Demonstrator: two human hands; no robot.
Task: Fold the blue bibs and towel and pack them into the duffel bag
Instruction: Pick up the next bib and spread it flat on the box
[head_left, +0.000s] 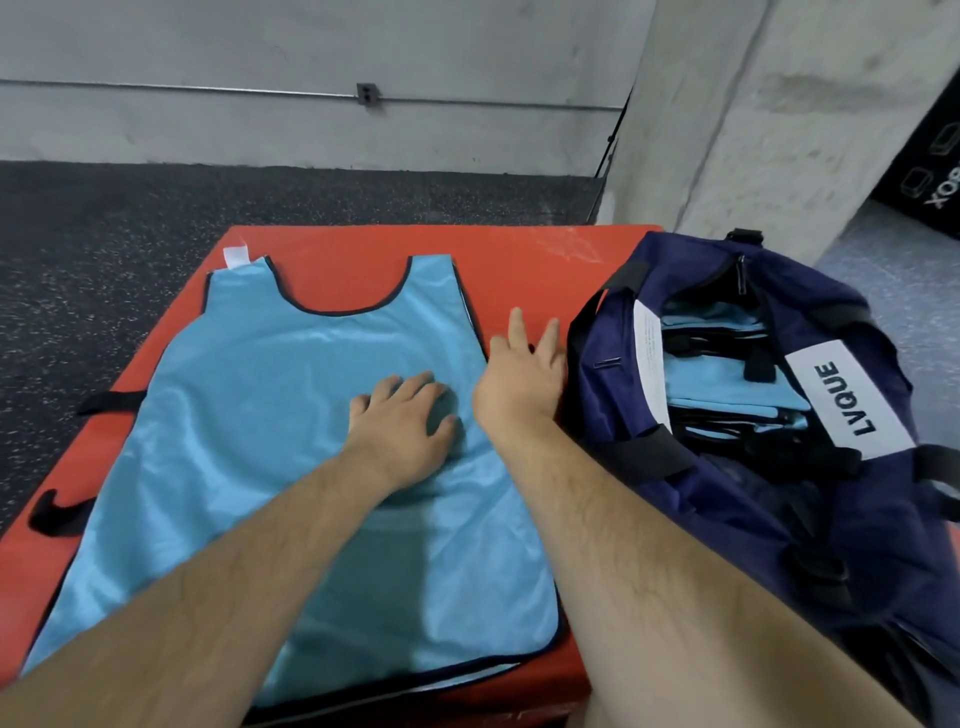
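A light blue bib (270, 395) with black trim lies spread flat on the red padded box (343, 244), neck hole facing away from me. My left hand (402, 415) rests palm down on the bib's middle right, fingers slightly bent. My right hand (522, 371) hovers at the bib's right edge with straight, spread fingers, between the bib and the bag, holding nothing. The navy duffel bag (779, 519) sits open on the right of the box. Inside it lie several folded blue bibs (711, 374) with black trim. No towel is visible.
The red box stands on dark speckled rubber flooring (104, 270), with black strap handles (57, 512) on its left side. A concrete wall (311, 52) and pillar (727, 130) rise behind. A black box with white lettering (930, 166) sits far right.
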